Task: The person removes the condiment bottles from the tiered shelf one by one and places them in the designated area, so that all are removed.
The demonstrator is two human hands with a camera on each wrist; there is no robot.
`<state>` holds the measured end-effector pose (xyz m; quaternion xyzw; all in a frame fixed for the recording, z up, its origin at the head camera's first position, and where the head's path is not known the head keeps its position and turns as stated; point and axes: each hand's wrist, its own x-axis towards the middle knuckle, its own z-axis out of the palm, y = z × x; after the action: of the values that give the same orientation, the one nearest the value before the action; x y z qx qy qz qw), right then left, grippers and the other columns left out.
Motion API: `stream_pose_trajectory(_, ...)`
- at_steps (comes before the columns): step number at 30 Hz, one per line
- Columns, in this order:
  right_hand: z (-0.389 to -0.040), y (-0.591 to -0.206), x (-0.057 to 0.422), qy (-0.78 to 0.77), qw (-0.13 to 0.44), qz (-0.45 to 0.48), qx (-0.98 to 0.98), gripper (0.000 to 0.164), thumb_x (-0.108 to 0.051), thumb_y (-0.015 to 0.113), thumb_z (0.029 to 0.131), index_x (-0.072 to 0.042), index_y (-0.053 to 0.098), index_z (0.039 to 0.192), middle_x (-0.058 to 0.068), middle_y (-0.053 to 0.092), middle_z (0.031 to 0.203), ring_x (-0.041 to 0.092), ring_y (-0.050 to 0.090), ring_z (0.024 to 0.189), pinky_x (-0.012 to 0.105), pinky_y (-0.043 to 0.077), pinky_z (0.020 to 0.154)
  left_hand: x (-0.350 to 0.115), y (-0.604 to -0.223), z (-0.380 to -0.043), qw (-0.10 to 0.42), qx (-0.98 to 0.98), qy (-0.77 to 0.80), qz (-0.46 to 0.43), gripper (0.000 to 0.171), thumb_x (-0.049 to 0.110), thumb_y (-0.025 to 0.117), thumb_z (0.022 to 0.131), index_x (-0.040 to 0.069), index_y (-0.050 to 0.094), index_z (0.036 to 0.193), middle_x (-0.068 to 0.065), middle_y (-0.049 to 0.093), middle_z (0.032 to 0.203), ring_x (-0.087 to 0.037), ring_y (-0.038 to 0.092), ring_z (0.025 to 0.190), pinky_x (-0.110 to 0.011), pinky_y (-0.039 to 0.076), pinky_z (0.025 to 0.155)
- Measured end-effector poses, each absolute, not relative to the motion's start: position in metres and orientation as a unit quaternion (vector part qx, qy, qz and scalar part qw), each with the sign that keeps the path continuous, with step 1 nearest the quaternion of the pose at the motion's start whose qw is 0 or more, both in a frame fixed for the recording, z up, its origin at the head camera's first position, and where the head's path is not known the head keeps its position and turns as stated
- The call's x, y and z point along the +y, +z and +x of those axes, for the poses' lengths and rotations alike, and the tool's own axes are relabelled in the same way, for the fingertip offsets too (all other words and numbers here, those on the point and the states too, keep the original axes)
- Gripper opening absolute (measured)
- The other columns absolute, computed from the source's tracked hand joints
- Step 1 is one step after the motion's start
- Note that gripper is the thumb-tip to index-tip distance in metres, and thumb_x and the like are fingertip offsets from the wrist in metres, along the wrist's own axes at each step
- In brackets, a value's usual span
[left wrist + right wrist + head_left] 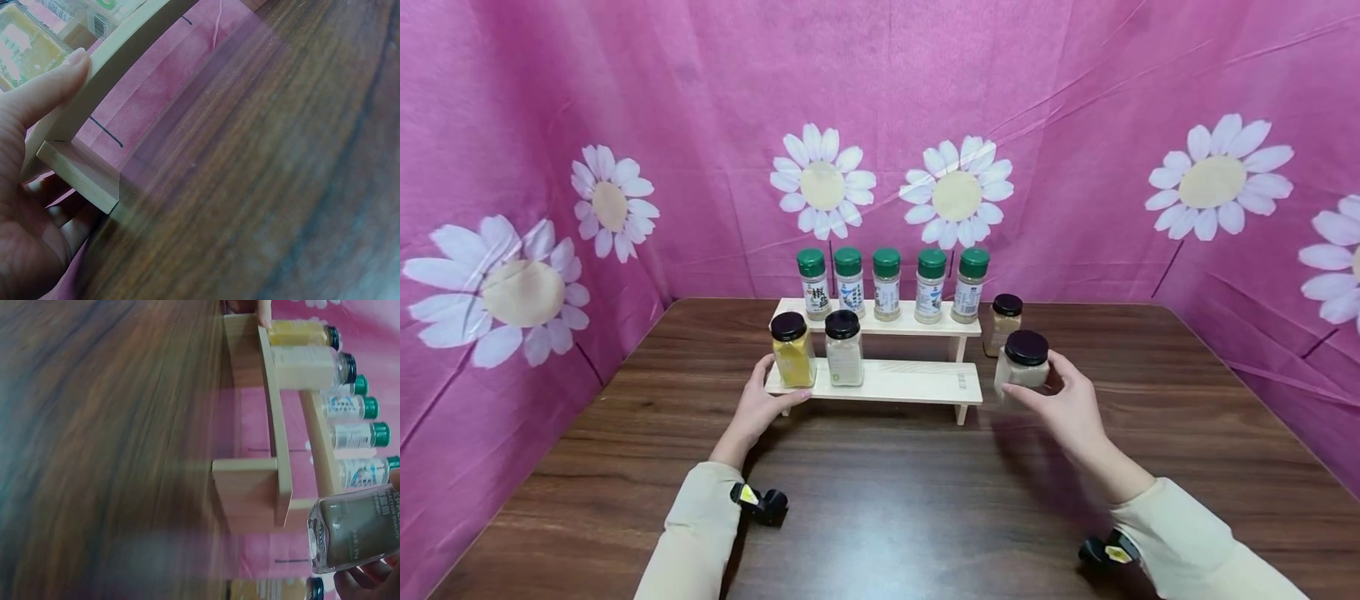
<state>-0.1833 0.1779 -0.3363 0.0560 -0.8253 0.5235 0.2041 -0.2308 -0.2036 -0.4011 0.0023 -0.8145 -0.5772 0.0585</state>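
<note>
My left hand (760, 414) grips the left end of a two-tier wooden spice rack (917, 379). In the left wrist view its thumb (59, 81) lies on the lower shelf's edge and the other fingers pass behind the leg (81, 175). On that lower shelf stand a jar of yellow powder (793, 358) and a jar of pale powder (845, 354), both black-lidded. My right hand (1078, 408) holds a square, black-lidded jar of greyish powder (1022, 367) just right of the rack. The right wrist view shows this jar (356, 528) raised off the table.
Several green-capped shakers (887, 283) line the upper shelf. Another black-lidded jar (1002, 325), with brownish contents, stands on the table behind the held one. The dark wooden table (880, 500) reaches back to a pink daisy-print cloth (715, 167).
</note>
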Motion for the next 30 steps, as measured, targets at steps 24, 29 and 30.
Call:
stream_pose_trajectory(24, -0.248, -0.422, 0.261, 0.532, 0.209, 0.05, -0.819, 0.053, -0.025, 0.076, 0.065, -0.016, 0.054, 0.113, 0.003, 0.059, 0.097, 0.008, 0.056, 0.083, 0.017, 0.045, 0.061, -0.202, -0.399, -0.231, 0.073, -0.812, -0.579, -0.001, 0.083, 0.016, 0.077, 0.064, 0.005, 0.026, 0.129, -0.015, 0.03, 0.131, -0.023, 0.025, 0.118, -0.037, 0.017, 0.097)
stream_pose_trajectory(29, -0.246, -0.408, 0.263, 0.514, 0.2, 0.045, -0.833, 0.053, -0.029, 0.074, 0.066, -0.014, 0.054, 0.112, -0.002, 0.059, 0.093, 0.004, 0.054, 0.08, 0.016, 0.044, 0.059, -0.202, -0.4, -0.231, 0.078, -0.81, -0.581, -0.005, 0.082, 0.014, 0.076, 0.064, 0.004, 0.027, 0.129, -0.014, 0.032, 0.129, -0.022, 0.026, 0.117, -0.036, 0.017, 0.097)
stream_pose_trajectory(30, -0.242, -0.401, 0.26, 0.511, 0.195, 0.043, -0.836, 0.053, -0.028, 0.074, 0.067, -0.012, 0.053, 0.113, -0.002, 0.059, 0.093, 0.004, 0.054, 0.079, 0.016, 0.044, 0.059, -0.202, -0.4, -0.231, 0.078, -0.811, -0.58, -0.005, 0.082, 0.015, 0.076, 0.064, 0.004, 0.027, 0.129, -0.014, 0.031, 0.13, -0.022, 0.026, 0.117, -0.036, 0.017, 0.097)
